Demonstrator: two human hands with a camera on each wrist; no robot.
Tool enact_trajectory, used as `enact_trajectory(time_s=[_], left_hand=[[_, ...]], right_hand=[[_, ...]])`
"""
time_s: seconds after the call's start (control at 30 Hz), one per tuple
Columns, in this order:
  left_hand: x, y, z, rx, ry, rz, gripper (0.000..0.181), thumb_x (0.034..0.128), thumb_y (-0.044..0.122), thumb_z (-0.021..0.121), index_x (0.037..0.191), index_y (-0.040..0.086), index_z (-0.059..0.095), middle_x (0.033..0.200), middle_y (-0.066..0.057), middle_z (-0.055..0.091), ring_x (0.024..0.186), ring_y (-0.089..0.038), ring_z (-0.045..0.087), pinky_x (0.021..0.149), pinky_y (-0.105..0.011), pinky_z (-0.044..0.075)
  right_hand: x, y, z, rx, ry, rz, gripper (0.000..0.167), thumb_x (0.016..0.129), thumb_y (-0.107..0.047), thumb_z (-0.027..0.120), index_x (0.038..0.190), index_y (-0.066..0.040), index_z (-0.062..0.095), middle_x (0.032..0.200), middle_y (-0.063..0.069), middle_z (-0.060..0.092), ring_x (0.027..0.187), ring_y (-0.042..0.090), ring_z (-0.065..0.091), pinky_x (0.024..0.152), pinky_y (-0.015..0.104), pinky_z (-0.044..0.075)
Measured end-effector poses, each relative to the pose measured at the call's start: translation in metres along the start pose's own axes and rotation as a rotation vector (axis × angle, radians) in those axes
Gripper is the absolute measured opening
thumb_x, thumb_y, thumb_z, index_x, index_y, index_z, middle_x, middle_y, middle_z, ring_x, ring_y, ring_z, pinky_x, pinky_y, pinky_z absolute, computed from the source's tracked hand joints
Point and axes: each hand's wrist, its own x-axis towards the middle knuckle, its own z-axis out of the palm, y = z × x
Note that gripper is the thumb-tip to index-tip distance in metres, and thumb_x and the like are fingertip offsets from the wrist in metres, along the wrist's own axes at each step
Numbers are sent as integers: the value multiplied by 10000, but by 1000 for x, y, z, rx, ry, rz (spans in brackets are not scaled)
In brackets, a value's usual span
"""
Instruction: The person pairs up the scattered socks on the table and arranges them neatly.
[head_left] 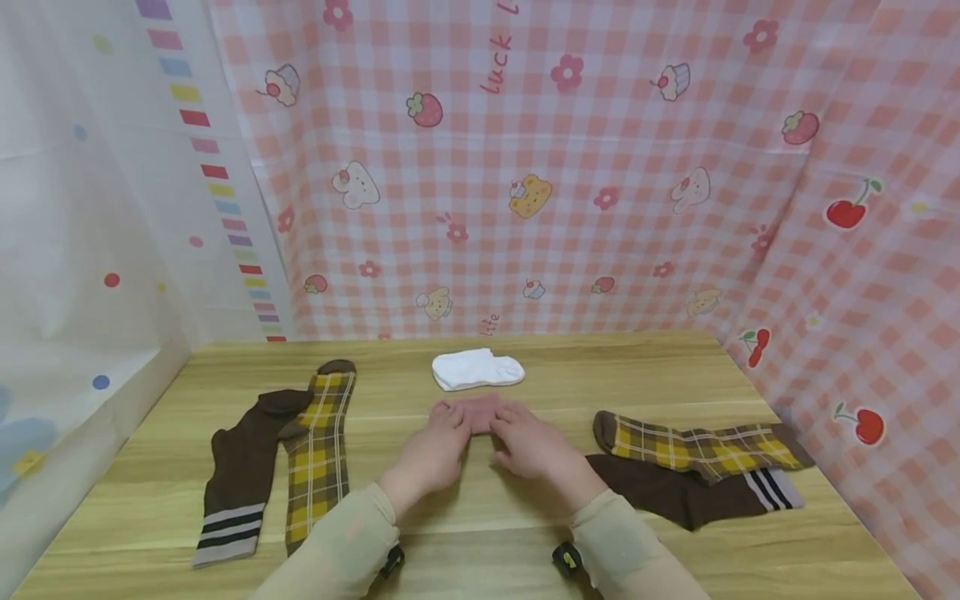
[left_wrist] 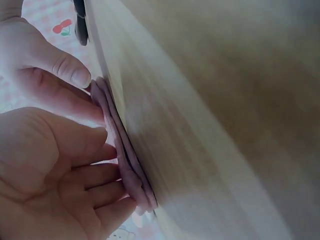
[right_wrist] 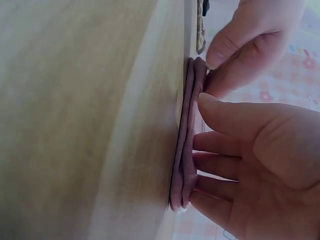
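Observation:
A folded pink cloth item (head_left: 480, 412) lies flat on the table, seen edge-on as stacked layers in the left wrist view (left_wrist: 131, 165) and the right wrist view (right_wrist: 186, 145). My left hand (head_left: 437, 446) rests its fairly straight fingertips on the cloth's left part. On its right part rest the fingertips of my right hand (head_left: 534, 442). Both hands touch the cloth from above, and neither has its fingers curled round it. Just behind the cloth is a white sock (head_left: 476, 369).
At the left of the wooden table (head_left: 480, 542) lie a brown sock (head_left: 243, 467) with striped cuff and a yellow plaid sock (head_left: 318, 454). Another plaid sock (head_left: 697, 448) overlaps a brown one (head_left: 667, 496) at the right. Checked cloth hangs behind.

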Motion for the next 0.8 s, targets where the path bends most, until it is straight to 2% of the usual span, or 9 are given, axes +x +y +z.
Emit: enact_trajectory(time_s=[0.17,0.37,0.5,0.6,0.8], left_hand=[[5,-3,1,-17,-55,-15,405,947,41,562,1320,-117,544,1439,-289,447,1367,-387,397,1106,-467,350],[12,-10,2,-51,-34,31,397,936,18,559,1293,-155,539,1417,-330,444,1363,-423,385,1146,-473,278],[19,-16,3,-48,-14,52,350,932,15,572,1245,-141,571,1389,-325,475,1345,-431,404,1142,-485,282],[25,-21,3,-46,-5,59,324,913,8,597,1210,-122,593,1372,-318,491,1332,-436,417,1141,-497,281],[35,-27,1,-32,13,77,243,894,-4,605,1109,-116,631,1345,-326,513,1312,-441,442,1147,-505,259]], right_hand=[[4,0,-2,13,-21,-10,448,916,-220,716,1264,43,611,1452,196,476,1406,363,341,1143,467,291],[13,4,-2,19,-7,-21,268,903,-206,730,1040,12,653,1404,215,510,1378,387,373,1149,469,279],[21,9,0,4,12,-39,268,902,-187,726,1057,21,658,1415,215,502,1365,389,392,1146,470,284],[27,10,-1,2,4,-15,301,911,-206,720,1107,15,659,1445,203,478,1366,381,393,1142,471,291],[35,13,-3,13,16,13,274,913,-203,715,1082,5,660,1436,200,487,1365,377,393,1132,477,308]])
